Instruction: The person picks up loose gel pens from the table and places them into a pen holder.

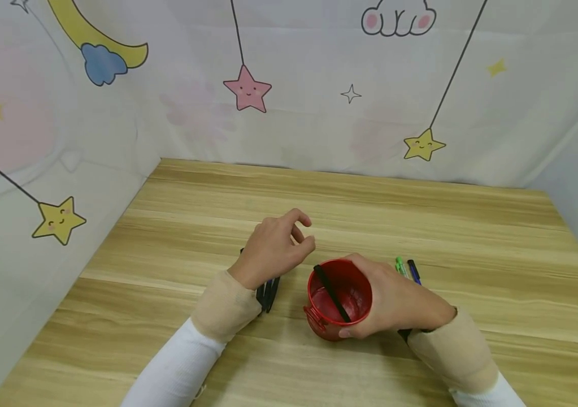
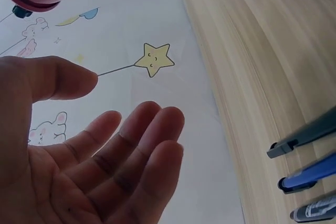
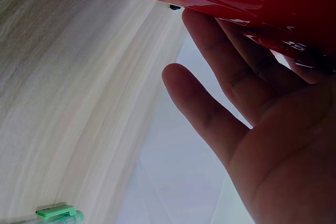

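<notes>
My right hand grips a small red bucket round its right side, thumb at the front. In the right wrist view, fingers lie against the bucket's wall. A black pen-like stick slants across the bucket's mouth; its exact kind is unclear. Left of the bucket, my left hand hovers with loosely bent fingers and holds nothing. Below the left wrist lie several pens, partly hidden: a black pen, a blue pen and a dark marker show in the left wrist view.
Beyond my right hand, a green pen and a dark blue pen lie on the wooden table, partly covered by the hand. A printed cloth stands behind the table and along its sides.
</notes>
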Motion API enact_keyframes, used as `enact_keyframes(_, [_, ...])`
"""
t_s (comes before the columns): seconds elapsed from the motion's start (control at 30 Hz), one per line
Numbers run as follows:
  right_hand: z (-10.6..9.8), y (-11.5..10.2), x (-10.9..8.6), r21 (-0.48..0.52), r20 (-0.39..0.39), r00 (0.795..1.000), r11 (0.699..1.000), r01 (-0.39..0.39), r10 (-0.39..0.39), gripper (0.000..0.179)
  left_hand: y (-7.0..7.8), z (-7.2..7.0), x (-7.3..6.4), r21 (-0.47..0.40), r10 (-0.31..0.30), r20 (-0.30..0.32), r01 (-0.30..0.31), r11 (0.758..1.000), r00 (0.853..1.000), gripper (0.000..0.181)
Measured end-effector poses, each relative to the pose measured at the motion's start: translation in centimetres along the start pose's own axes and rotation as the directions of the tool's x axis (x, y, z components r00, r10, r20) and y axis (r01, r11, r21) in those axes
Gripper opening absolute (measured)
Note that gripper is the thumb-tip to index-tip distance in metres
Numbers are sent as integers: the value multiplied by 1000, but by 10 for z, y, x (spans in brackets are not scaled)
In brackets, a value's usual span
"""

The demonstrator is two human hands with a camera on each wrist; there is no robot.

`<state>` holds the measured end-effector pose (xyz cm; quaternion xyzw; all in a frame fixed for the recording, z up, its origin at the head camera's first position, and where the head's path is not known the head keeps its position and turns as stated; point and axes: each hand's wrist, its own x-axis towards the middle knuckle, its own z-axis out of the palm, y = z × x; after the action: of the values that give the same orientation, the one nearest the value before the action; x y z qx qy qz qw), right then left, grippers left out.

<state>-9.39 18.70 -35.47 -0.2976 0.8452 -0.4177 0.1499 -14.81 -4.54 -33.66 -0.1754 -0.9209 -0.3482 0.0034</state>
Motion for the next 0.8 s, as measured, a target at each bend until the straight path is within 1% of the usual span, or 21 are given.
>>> enact_keyframes(0.17, [0, -1, 0, 3, -3, 1000, 1000, -1, 2, 82, -2, 1, 0, 28, -18, 10, 17, 999, 1000, 26])
enact_keyframes(0.27, [0, -1, 0, 6, -1, 1000, 1000, -12, 12, 82, -3, 2, 0, 39, -23, 18, 23, 999, 1000, 27])
enact_keyframes(0.43, [0, -1, 1, -2, 5, 1000, 1000, -8, 8, 82, -4, 3, 0, 58, -28, 23, 26, 998, 999, 28])
enact_keyframes(0.57, [0, -1, 1, -4, 4, 1000, 1000, -11, 11, 82, -4, 3, 0, 79, -29, 27, 27, 996, 999, 29])
enact_keyframes(0.8, [0, -1, 0, -6, -6, 1000, 1000, -19, 19, 84, -5, 3, 1, 127, -49, 47, 42, 991, 998, 34])
